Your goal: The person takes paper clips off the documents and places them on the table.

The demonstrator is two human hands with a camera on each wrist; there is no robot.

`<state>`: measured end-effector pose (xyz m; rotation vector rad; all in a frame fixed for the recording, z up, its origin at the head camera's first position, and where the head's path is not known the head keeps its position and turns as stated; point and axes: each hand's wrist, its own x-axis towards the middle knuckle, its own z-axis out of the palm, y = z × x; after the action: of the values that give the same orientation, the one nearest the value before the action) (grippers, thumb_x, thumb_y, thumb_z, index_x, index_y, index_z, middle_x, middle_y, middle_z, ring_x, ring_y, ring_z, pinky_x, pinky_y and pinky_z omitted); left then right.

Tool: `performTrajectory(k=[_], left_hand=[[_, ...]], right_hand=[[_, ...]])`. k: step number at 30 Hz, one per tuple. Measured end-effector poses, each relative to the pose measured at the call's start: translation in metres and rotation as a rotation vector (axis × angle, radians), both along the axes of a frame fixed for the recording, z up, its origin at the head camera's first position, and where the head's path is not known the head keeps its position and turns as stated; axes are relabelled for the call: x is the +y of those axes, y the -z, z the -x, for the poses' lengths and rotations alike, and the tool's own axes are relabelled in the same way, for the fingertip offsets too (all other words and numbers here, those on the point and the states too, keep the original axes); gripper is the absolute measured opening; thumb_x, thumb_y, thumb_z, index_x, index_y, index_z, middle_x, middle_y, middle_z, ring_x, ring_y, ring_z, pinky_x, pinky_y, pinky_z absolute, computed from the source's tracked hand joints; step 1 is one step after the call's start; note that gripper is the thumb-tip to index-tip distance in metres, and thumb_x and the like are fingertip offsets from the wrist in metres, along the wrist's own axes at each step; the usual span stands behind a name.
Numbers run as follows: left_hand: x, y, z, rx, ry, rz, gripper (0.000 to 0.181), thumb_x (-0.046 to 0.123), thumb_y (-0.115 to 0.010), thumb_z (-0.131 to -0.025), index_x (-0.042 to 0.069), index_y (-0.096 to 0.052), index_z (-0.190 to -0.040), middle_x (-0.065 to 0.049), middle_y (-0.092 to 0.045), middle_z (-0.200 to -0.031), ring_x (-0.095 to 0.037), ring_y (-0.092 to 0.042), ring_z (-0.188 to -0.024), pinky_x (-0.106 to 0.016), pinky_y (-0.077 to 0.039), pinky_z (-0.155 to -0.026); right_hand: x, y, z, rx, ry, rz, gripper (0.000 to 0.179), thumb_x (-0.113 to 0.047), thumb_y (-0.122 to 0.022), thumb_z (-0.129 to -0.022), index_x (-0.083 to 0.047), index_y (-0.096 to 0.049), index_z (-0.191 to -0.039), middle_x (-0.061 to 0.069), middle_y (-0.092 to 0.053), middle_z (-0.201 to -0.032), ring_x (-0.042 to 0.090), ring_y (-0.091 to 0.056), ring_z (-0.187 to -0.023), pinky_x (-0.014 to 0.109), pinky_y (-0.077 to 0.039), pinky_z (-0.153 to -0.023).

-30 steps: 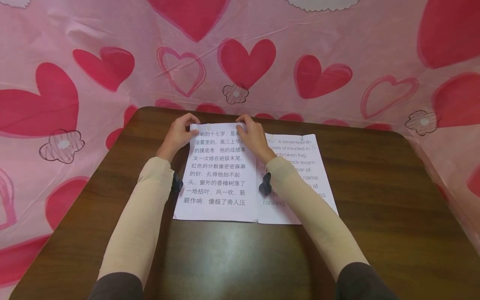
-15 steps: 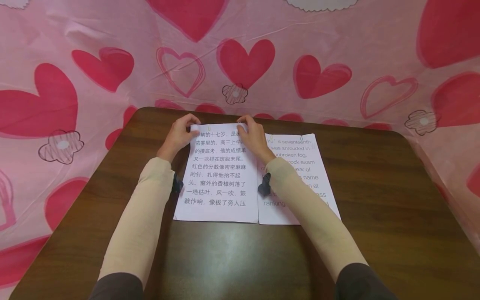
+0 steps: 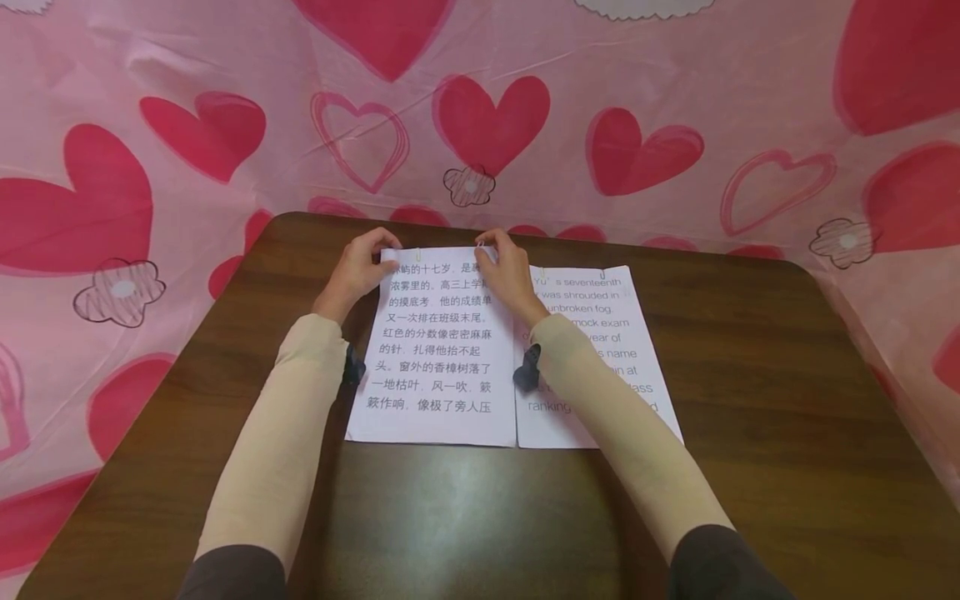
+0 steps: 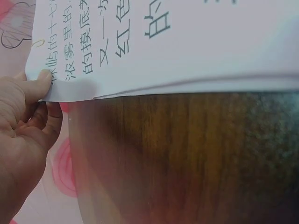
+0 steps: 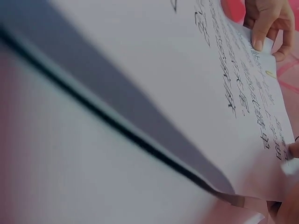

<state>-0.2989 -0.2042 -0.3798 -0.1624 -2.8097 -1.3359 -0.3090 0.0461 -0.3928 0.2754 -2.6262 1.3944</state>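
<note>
A paper stack with large Chinese print (image 3: 435, 358) lies in front of me. My left hand (image 3: 354, 273) pinches its top left corner; in the left wrist view the thumb (image 4: 39, 86) presses on the top face and the other fingers sit under the edge. At the top right corner, my right hand (image 3: 510, 277) pinches the same stack, thumb on the print. A yellowish paper clip (image 3: 417, 255) sits on the top edge between both hands. To the right, partly under my right forearm, lies a second paper with English print (image 3: 607, 312).
Two more clips, one yellowish (image 3: 543, 272) and one dark (image 3: 602, 273), hold the English paper's top edge. Both papers are on a brown wooden table (image 3: 787, 417). A pink cloth with hearts (image 3: 495, 125) hangs behind the table and along its left side.
</note>
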Motion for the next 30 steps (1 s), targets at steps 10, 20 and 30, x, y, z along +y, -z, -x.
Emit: performTrajectory(k=[10, 20, 30], left_hand=[[0.0005, -0.0006, -0.0005, -0.004, -0.002, -0.001, 0.025, 0.001, -0.059, -0.097, 0.004, -0.057, -0.122, -0.021, -0.059, -0.126, -0.035, -0.054, -0.112, -0.046, -0.046, -0.098], [0.0010, -0.0009, -0.0019, -0.021, -0.008, -0.020, 0.027, 0.003, -0.060, -0.098, 0.006, -0.056, -0.124, -0.021, -0.060, -0.125, -0.035, -0.055, -0.110, -0.046, -0.047, -0.098], [0.0000, 0.0018, -0.0017, -0.018, -0.003, -0.026, 0.026, 0.003, -0.060, -0.098, 0.006, -0.056, -0.123, -0.021, -0.061, -0.124, -0.034, -0.055, -0.109, -0.044, -0.047, -0.097]], right_hand=[[-0.0004, -0.0009, 0.0004, -0.025, 0.009, 0.054, 0.024, -0.021, -0.054, -0.103, -0.011, -0.059, -0.124, 0.008, -0.065, -0.130, 0.025, -0.053, -0.135, 0.042, -0.036, -0.119], [0.0001, -0.0009, 0.0026, -0.007, 0.060, 0.107, 0.023, -0.020, -0.059, -0.100, -0.010, -0.063, -0.120, 0.010, -0.068, -0.124, 0.028, -0.058, -0.127, 0.044, -0.040, -0.114], [0.0044, 0.0011, 0.0035, 0.012, 0.126, 0.139, 0.023, -0.021, -0.060, -0.098, -0.011, -0.063, -0.119, 0.011, -0.072, -0.109, 0.027, -0.065, -0.109, 0.042, -0.045, -0.106]])
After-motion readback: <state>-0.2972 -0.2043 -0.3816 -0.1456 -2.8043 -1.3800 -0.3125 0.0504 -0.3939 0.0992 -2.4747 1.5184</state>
